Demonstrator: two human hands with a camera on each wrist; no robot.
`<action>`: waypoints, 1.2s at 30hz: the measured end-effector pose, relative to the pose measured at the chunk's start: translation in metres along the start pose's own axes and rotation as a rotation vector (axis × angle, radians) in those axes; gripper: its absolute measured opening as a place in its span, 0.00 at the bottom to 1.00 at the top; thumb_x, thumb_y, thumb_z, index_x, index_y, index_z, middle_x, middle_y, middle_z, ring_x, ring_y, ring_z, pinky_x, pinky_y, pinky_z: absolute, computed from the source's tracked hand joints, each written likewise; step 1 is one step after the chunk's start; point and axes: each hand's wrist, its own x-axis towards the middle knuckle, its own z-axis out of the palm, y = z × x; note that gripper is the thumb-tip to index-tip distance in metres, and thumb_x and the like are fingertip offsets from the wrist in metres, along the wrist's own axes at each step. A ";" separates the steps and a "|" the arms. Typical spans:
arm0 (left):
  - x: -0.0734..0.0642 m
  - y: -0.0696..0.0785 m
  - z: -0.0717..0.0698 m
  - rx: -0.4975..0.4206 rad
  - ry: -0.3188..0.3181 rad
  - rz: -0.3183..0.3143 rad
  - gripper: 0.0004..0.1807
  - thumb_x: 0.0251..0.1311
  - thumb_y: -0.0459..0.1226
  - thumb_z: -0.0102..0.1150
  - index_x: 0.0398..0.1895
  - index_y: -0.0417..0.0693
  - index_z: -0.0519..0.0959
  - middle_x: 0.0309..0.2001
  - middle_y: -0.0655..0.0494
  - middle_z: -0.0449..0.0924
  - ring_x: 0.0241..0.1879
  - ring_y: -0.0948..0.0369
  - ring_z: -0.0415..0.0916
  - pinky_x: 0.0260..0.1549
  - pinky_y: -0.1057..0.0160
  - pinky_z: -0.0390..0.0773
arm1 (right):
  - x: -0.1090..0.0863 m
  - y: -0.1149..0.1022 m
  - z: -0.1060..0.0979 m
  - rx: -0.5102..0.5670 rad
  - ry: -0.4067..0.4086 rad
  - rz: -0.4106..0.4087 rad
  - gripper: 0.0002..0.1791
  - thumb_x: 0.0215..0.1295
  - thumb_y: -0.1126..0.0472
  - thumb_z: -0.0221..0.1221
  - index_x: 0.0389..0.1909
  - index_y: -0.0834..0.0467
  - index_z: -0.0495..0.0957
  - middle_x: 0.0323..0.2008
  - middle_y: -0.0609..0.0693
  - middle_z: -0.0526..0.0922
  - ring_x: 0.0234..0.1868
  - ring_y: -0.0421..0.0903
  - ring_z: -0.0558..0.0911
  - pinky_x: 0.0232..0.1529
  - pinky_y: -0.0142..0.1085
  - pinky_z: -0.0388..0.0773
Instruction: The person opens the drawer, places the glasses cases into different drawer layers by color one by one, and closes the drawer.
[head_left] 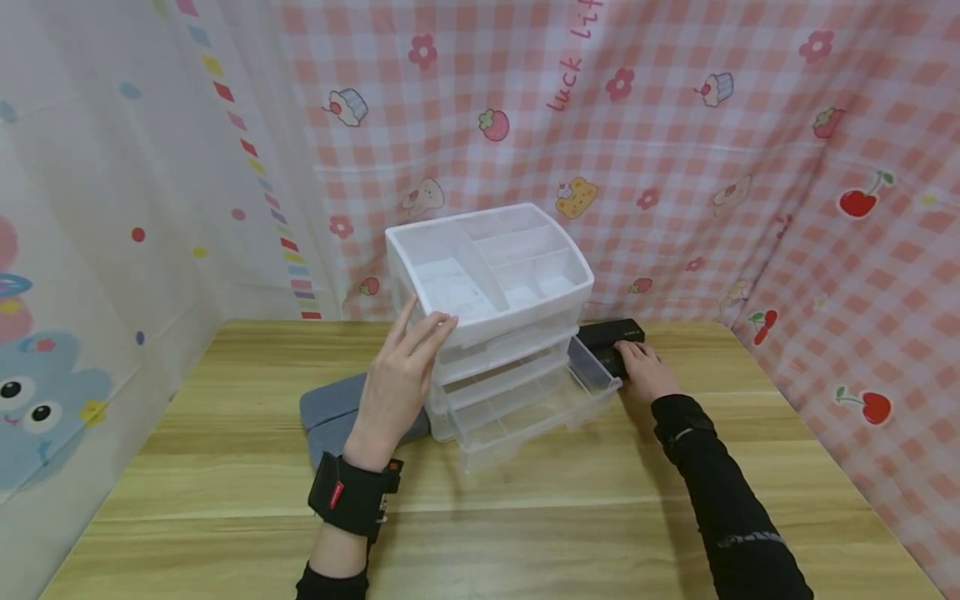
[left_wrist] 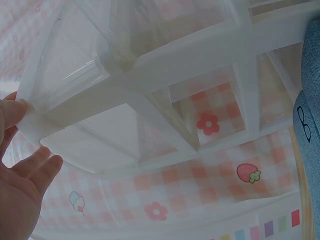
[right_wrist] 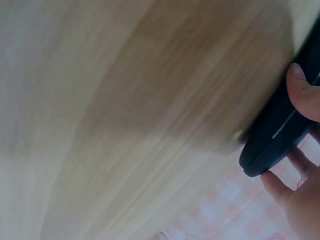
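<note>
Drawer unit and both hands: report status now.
Left hand touching drawer unit, top front corner. Right hand gripping black object. Clear drawer pulled out between the hands, possibly in the way.

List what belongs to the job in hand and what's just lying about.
Apparently in the job:
- white organizer, its top touched by the left hand
- black object, held by the right hand

Apparently just lying about:
- blue-grey item, in neither hand
</note>
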 end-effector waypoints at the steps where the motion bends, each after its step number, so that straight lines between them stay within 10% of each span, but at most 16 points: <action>1: 0.000 0.000 0.000 0.000 0.001 0.000 0.25 0.56 0.22 0.59 0.58 0.46 0.77 0.54 0.50 0.78 0.69 0.45 0.61 0.53 0.55 0.81 | 0.000 0.000 0.000 0.008 0.005 0.002 0.33 0.59 0.65 0.62 0.65 0.64 0.63 0.64 0.65 0.66 0.64 0.67 0.64 0.59 0.64 0.67; 21: 0.001 0.000 0.000 0.002 0.007 0.001 0.25 0.56 0.23 0.59 0.58 0.46 0.77 0.54 0.50 0.78 0.69 0.45 0.61 0.54 0.54 0.80 | -0.012 -0.007 -0.024 0.097 0.053 0.168 0.37 0.55 0.66 0.66 0.66 0.58 0.63 0.65 0.64 0.63 0.63 0.70 0.59 0.52 0.73 0.63; 36: 0.000 0.000 0.000 0.018 -0.001 -0.001 0.24 0.58 0.23 0.57 0.58 0.47 0.77 0.54 0.51 0.78 0.69 0.45 0.61 0.49 0.56 0.83 | -0.032 -0.025 -0.083 0.053 0.324 0.156 0.36 0.50 0.68 0.69 0.61 0.61 0.66 0.60 0.62 0.67 0.59 0.71 0.61 0.45 0.72 0.64</action>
